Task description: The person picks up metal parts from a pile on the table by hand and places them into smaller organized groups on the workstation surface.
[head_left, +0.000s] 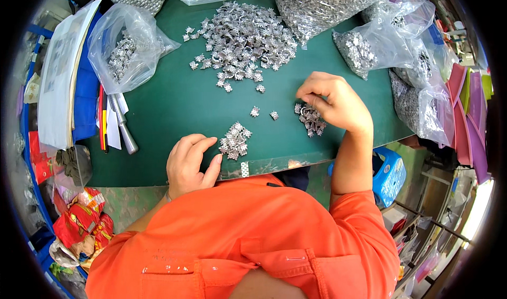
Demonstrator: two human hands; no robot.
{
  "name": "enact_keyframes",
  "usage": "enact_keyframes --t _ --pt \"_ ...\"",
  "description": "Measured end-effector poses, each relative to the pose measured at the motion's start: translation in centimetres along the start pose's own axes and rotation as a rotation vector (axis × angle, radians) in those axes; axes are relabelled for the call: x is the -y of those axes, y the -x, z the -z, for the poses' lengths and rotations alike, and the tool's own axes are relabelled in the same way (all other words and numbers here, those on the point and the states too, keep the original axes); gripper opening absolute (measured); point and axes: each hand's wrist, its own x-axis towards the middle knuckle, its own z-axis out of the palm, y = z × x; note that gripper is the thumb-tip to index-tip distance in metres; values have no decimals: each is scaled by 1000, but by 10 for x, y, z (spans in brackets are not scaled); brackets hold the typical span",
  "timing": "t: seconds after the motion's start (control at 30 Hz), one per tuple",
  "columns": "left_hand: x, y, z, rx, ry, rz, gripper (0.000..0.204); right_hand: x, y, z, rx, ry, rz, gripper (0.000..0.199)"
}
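Observation:
My left hand (191,162) rests near the table's front edge with its fingers apart and nothing in them. Just right of its fingertips lies a small heap of silver metal links (235,140). My right hand (338,102) is curled over a second small heap of links (312,122), thumb and forefinger drawn together; whatever they pinch is hidden. Between the two heaps sit two loose links, the left one (255,111) and the right one (274,115). A large spread pile of the same kind of links (245,40) covers the far middle of the table.
The green table (153,140) carries a plastic bag of parts (124,53) at left, beside pens (103,119) and a screwdriver-like tool (124,124). Bulging bags (332,6) stand at the back, more bags (417,98) at right. A blue stool (390,175) is below.

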Motion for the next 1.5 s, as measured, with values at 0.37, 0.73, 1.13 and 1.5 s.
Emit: enact_keyframes --t 0.37,0.73,1.13,1.5 --pt "1 1 1 -11 1 -16 35 18 -19 -46 -64 133 163 8" --pt "3 0 2 -4 -37 -87 36 11 -19 -48 -113 116 96 10" --pt "0 1 2 2 -59 -53 36 15 -20 -52 -173 178 136 11" --pt "0 0 2 -10 -75 -83 36 35 -24 -54 -188 125 189 11"
